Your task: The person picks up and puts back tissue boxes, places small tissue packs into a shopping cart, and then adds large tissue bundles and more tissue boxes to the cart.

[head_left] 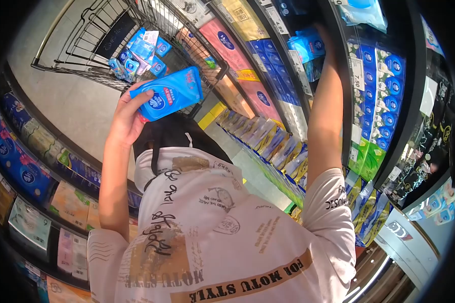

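My left hand is closed round one end of a blue soft pack of wipes, thumb across its printed front. The pack is held up in front of the cart, its label facing me. My right arm stretches into a shelf, where my right hand is in dark shade beside blue packs. Its fingers are mostly hidden there, and I cannot tell whether they grip a pack.
A wire shopping cart stands ahead with several small blue packs inside. Pink tissue packs and blue tissue packs fill the shelves at right. More shelved packs line the left side. Price tags run along the shelf edges.
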`<move>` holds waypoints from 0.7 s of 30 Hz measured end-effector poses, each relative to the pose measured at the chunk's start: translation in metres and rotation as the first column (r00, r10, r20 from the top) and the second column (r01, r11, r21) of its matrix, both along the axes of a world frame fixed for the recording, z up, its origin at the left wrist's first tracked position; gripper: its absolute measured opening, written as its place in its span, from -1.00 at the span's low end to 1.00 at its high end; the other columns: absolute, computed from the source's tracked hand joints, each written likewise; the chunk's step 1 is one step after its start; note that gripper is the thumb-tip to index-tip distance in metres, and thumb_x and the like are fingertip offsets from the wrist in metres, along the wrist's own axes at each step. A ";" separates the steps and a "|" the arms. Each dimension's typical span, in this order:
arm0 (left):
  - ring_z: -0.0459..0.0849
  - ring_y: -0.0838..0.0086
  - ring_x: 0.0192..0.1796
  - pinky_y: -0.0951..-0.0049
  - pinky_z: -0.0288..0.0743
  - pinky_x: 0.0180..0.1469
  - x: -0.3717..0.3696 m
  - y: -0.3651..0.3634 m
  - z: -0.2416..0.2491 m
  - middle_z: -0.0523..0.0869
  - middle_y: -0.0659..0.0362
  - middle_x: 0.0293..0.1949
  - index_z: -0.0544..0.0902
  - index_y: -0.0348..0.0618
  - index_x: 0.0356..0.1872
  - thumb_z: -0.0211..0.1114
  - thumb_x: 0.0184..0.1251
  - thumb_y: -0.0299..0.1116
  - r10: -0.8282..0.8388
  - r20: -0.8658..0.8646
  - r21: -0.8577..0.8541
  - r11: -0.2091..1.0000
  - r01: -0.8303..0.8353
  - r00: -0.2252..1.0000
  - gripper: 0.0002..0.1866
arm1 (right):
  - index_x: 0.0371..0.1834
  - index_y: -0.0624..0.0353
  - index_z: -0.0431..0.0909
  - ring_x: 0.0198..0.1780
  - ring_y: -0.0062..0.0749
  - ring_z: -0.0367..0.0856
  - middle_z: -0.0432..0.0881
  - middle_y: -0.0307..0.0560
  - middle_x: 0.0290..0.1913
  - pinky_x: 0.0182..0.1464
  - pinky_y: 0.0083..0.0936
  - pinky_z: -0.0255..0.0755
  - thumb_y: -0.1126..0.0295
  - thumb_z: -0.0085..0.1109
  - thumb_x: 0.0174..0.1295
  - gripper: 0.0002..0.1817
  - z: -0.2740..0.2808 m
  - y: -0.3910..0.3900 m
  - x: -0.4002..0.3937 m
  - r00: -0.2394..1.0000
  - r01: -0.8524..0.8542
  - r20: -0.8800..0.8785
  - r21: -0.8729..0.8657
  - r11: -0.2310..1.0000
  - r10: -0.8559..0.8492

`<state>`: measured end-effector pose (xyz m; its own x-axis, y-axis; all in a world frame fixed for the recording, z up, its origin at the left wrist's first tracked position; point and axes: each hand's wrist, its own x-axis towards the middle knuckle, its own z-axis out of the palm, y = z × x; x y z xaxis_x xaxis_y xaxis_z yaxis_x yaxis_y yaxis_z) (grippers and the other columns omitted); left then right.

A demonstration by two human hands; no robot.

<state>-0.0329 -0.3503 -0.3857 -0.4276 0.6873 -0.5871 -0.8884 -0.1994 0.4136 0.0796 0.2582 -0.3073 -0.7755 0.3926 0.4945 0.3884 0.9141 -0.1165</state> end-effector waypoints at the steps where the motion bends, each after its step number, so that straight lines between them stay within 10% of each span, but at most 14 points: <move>1: 0.78 0.44 -0.03 0.40 0.73 0.03 0.000 0.000 0.005 0.77 0.06 0.01 0.59 -0.29 0.18 0.35 0.41 -0.53 -0.004 0.003 0.001 1.000 0.004 1.000 -0.65 | 0.43 0.13 0.48 0.49 0.18 0.38 0.51 0.25 0.40 0.53 -0.06 0.19 -0.13 0.02 0.44 -0.32 0.001 -0.003 0.004 1.000 0.001 -0.015 0.003 1.000 -0.001; 6: 0.78 0.45 -0.03 0.40 0.73 0.02 0.005 0.013 0.016 0.76 0.08 0.02 0.57 -0.28 0.21 0.36 0.45 -0.45 -0.015 -0.087 0.053 0.998 0.019 0.996 -0.64 | 0.42 0.13 0.49 0.48 0.18 0.39 0.52 0.25 0.39 0.53 -0.06 0.19 -0.13 0.02 0.44 -0.33 -0.004 -0.021 0.029 0.995 -0.031 -0.094 0.030 0.999 0.033; 9: 0.79 0.48 -0.06 0.41 0.73 0.03 0.006 0.019 0.018 0.77 0.12 -0.02 0.60 -0.24 0.15 0.36 0.48 -0.39 -0.043 -0.122 0.083 0.995 0.053 0.992 -0.69 | 0.30 0.20 0.59 0.34 0.18 0.54 0.65 0.29 0.22 0.43 -0.06 0.29 0.02 0.04 0.49 -0.47 0.016 -0.122 0.057 0.923 0.381 0.116 -0.157 0.911 -0.366; 13: 0.80 0.50 -0.09 0.41 0.73 0.01 0.009 0.039 0.023 0.80 0.16 -0.08 0.67 -0.20 0.03 0.32 0.53 -0.32 -0.076 -0.120 0.061 0.995 0.084 0.990 -0.79 | 0.05 0.26 0.67 0.01 0.01 0.69 0.72 0.19 -0.05 0.11 -0.13 0.54 0.39 0.27 0.29 -0.70 0.047 -0.281 0.084 0.980 0.099 -0.143 -0.252 0.963 -0.138; 17: 0.80 0.52 -0.11 0.42 0.73 -0.01 0.016 0.067 0.040 0.81 0.17 -0.10 0.69 -0.19 -0.03 0.29 0.56 -0.27 -0.142 -0.124 0.088 0.984 0.153 0.982 -0.79 | 0.15 0.28 0.61 0.14 -0.05 0.67 0.67 0.14 0.05 0.13 -0.19 0.55 0.46 0.42 0.07 -0.50 0.058 -0.393 0.090 0.990 0.112 0.018 -0.710 0.696 -0.141; 21: 0.80 0.57 -0.13 0.47 0.72 -0.03 0.019 0.092 0.048 0.81 0.20 -0.12 0.69 -0.16 -0.01 0.22 0.61 -0.22 -0.266 -0.217 0.031 0.960 0.279 0.939 -0.77 | 0.36 0.29 0.43 0.37 -0.02 0.48 0.55 0.09 0.26 0.32 -0.15 0.38 0.35 0.51 -0.08 -0.17 0.066 -0.413 0.079 0.993 -0.032 0.095 -0.337 0.941 0.067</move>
<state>-0.0136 -0.2585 -0.3378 -0.3269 0.8263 -0.4586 -0.8073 0.0081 0.5901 0.1584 -0.1549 -0.2413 -0.8379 0.4812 0.2575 0.3700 0.8477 -0.3801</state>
